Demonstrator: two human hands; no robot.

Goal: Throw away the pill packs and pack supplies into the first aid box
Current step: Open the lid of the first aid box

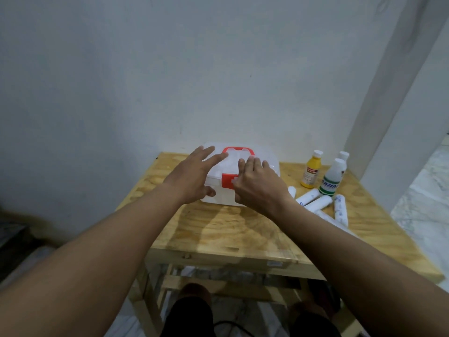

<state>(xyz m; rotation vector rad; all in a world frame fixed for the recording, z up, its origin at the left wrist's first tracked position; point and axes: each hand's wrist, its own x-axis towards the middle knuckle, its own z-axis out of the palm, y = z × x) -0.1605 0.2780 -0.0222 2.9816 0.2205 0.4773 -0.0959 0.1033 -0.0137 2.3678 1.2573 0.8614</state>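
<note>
At the far edge of a plywood desk (218, 229), close to a pale wall (170, 69), sits the first aid box (257, 156), translucent white with a red handle (238, 150) lying flat on its closed lid and a red latch (227, 180) on its front face. Both of a person's bare hands are on it. The left hand (194, 177) lies over the lid's 9 o'clock side, fingers spread and extended, thumb down against the front wall near the bottom corner; it grasps nothing. The right hand (258, 184) covers the box's 4 o'clock corner, fingers flat on the lid and thumb at the latch (whether it is pressing or merely touching the latch cannot be told); it too is unclenched and empty.

Out at 3 o'clock from the box, well clear of it, stand three bottles: a yellow bottle (311, 170) with a white cap, a clear bottle (332, 177) with a green label just beside it, and a white-capped bottle (343, 155) partly hidden behind. Nearer the viewer, at 4 o'clock, several white wrapped rolls (315, 201) lie on their sides in a loose cluster, some touching.

Below the desk's near edge, at 6 o'clock, the person's knees and dark shorts (187, 317) show above a marbled floor (422, 198).
</note>
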